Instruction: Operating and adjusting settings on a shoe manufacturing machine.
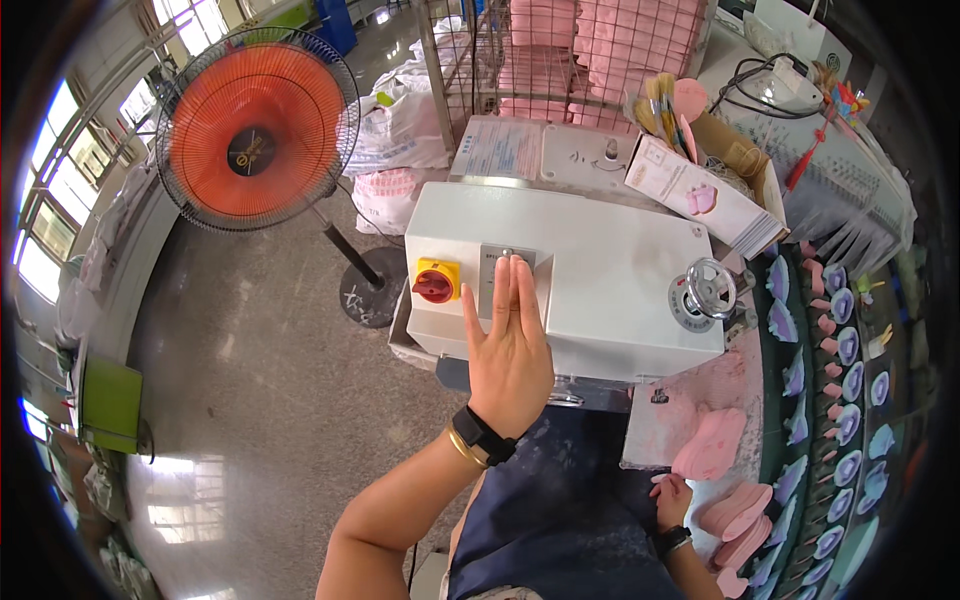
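My left hand (pixel 512 350) reaches over the front of a white machine (pixel 590 270). Its fingers are stretched out, with the fingertips at a small grey control panel (pixel 492 270); whether they press anything there is hidden. Just left of the fingers, a red rotary switch (pixel 434 287) sits on a yellow plate. Low on the right, my right hand (pixel 672 500) has curled fingers beside a dusty work surface (pixel 650 435). Something small and whitish shows at its fingertips, too small to name. Close to this hand lie pink sole-shaped pieces (pixel 710 445) and more pink pieces (pixel 737 510).
A metal handwheel (pixel 710 288) juts from the machine's right side. Behind it stands a carton (pixel 700 190) with brushes. Racks of purple shoe-shaped parts (pixel 848 410) line the right. An orange fan (pixel 255 140) stands at left, before white sacks (pixel 400 120) and a wire cage (pixel 600 60).
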A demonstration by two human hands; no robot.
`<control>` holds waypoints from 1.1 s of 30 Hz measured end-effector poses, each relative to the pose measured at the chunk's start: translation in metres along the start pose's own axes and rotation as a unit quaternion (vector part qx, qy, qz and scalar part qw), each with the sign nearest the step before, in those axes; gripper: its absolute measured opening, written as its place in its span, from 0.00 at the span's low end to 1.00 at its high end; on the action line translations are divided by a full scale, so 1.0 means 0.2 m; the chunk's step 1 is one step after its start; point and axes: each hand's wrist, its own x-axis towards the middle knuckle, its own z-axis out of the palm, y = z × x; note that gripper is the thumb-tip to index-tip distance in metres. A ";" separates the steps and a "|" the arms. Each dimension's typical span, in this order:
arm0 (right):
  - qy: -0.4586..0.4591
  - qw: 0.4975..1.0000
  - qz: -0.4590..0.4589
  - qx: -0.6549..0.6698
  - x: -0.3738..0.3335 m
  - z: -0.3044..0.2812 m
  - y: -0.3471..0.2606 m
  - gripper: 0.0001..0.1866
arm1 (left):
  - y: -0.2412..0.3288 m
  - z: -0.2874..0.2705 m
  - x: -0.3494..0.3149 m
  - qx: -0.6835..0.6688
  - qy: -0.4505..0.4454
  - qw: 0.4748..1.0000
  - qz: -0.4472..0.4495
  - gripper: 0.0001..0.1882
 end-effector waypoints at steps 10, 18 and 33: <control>0.005 1.000 0.006 0.012 0.00 0.01 0.00 0.10 | 0.02 0.02 -0.05 0.022 -0.017 1.000 -0.006 0.42; 0.001 1.000 0.006 0.005 -0.02 0.00 -0.02 0.10 | -0.05 0.03 -0.19 0.013 -0.042 0.999 -0.006 0.40; 0.011 0.999 -0.027 0.015 0.00 0.01 0.04 0.11 | -0.15 -0.09 -0.21 -0.084 -0.052 0.995 0.017 0.38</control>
